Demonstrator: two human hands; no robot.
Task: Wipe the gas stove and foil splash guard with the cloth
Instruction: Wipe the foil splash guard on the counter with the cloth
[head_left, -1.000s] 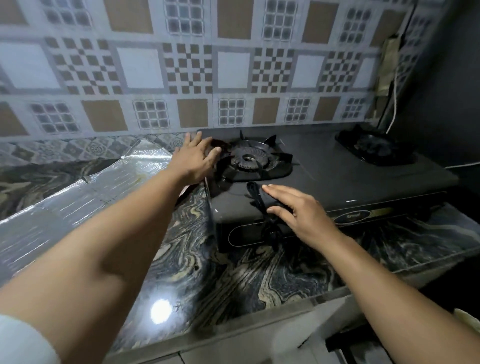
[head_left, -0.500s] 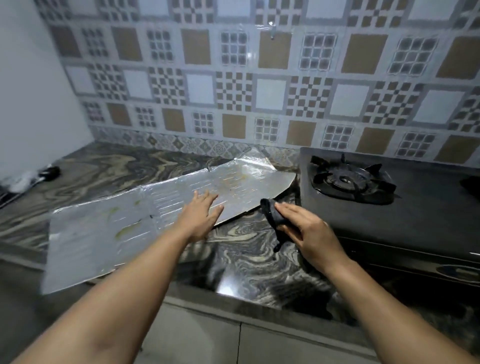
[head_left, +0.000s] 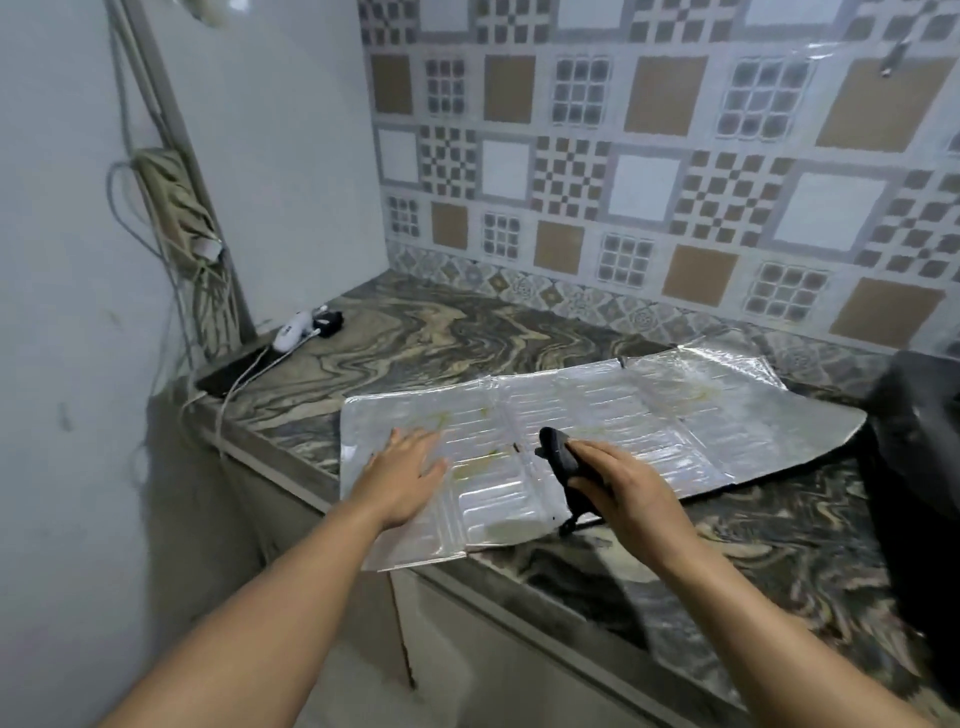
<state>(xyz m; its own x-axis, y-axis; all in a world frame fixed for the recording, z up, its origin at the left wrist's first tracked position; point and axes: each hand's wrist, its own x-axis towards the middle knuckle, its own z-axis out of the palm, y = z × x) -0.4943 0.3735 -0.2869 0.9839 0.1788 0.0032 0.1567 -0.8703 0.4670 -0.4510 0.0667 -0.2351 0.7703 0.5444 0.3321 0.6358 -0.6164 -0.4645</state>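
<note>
Foil (head_left: 649, 415) flat on the worktop (head_left: 467, 343), cloth (head_left: 563, 467) poised over it.

Our left hand (head_left: 408, 475) lies flat, fingers straight, pressing the foil near its left end; our right hand (head_left: 621, 483) has its grip curled round the dark cloth, just above the panel's middle. We judge the risks so: the foil's near corner overhangs the worktop edge, so a hard stroke could crease it, tear it at a fold or drag the sheet off; yellowish grease streaks may only smear. The stove (head_left: 914, 415) shows only as a dark edge at far right. The worktop is swirled, glossy stone; patterned tiles (head_left: 623, 156) behind, a plain wall (head_left: 260, 156) left with cables (head_left: 171, 208), and a phone (head_left: 234, 371) charging in the corner.
</note>
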